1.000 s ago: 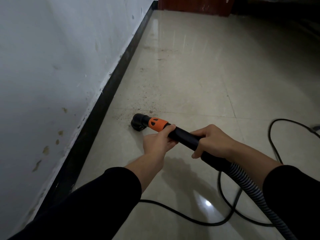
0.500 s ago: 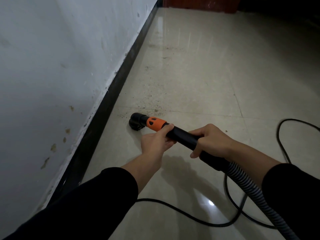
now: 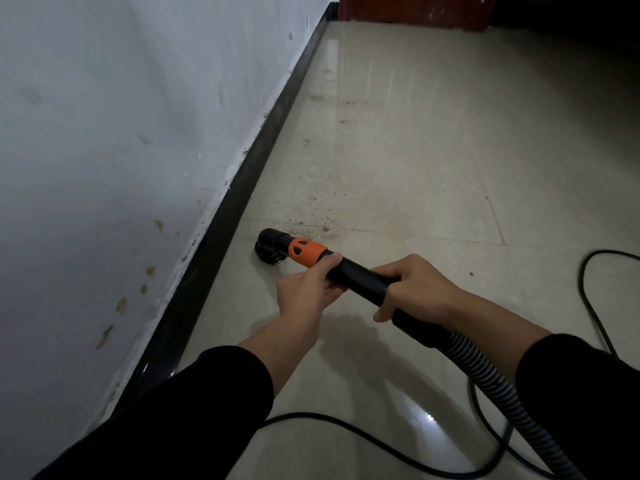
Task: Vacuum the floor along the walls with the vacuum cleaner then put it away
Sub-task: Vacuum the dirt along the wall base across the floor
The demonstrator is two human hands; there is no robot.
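I hold a black vacuum wand with both hands. My left hand grips it just behind the orange collar. My right hand grips the wand farther back, where the ribbed grey hose starts. The round black brush nozzle rests on the beige tiled floor, a short way from the black skirting board. A band of dark dust lies on the tiles just beyond the nozzle. The vacuum body is out of view.
A scuffed white wall runs along the left. The black power cable loops across the floor behind my arms and off to the right. A dark red wooden panel stands at the far end.
The nozzle has slid a little left toward the skirting board and slightly forward, and my view has drifted the same way. Both hands keep their grip.
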